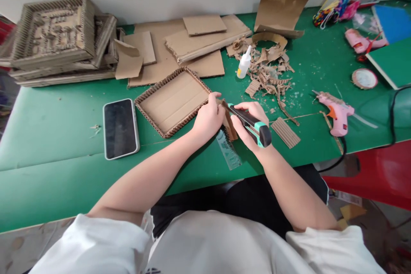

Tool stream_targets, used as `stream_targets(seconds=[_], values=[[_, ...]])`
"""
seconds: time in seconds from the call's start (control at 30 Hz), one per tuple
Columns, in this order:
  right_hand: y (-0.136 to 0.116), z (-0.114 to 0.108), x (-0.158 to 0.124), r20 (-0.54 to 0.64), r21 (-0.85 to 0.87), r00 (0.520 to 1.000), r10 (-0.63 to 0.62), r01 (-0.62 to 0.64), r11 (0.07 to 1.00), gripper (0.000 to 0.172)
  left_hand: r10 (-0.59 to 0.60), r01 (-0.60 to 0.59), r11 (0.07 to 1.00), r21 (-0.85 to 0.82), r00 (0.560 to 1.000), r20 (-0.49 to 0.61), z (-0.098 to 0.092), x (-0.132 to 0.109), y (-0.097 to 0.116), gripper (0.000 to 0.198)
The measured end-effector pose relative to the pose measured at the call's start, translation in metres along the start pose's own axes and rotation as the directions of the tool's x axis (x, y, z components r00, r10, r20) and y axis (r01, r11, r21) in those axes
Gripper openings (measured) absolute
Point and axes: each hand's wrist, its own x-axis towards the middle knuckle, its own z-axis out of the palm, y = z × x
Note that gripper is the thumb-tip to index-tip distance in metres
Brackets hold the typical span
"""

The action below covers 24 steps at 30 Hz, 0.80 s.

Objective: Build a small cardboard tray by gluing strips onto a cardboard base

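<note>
Right hand [259, 114] clasping the knife [247, 120], just right of the tray [173, 105], its long axis slanting front-first toward the tray's right corner; left hand [208, 120], nearer that corner, fingers bent, their hold hidden!
</note>
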Motion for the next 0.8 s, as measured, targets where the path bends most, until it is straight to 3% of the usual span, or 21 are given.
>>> stream_targets(seconds=[0.17,0.27,0.8], values=[[-0.007,-0.001,-0.012,0.083,-0.111,0.995,0.060,-0.051,0.992,0.019,0.017,-0.017,0.996,0.091,1.000,0.003,0.003,-0.004,0.002,0.040],[-0.008,0.002,-0.019,0.089,-0.214,0.996,0.032,-0.013,0.977,0.023,0.008,-0.009,0.992,0.123,1.000,0.009,0.003,-0.005,0.005,0.041],[0.003,0.001,-0.053,0.007,-0.290,0.993,-0.114,0.111,0.951,0.025,-0.012,0.008,0.989,0.149,1.000,0.022,0.002,-0.005,0.009,0.040]])
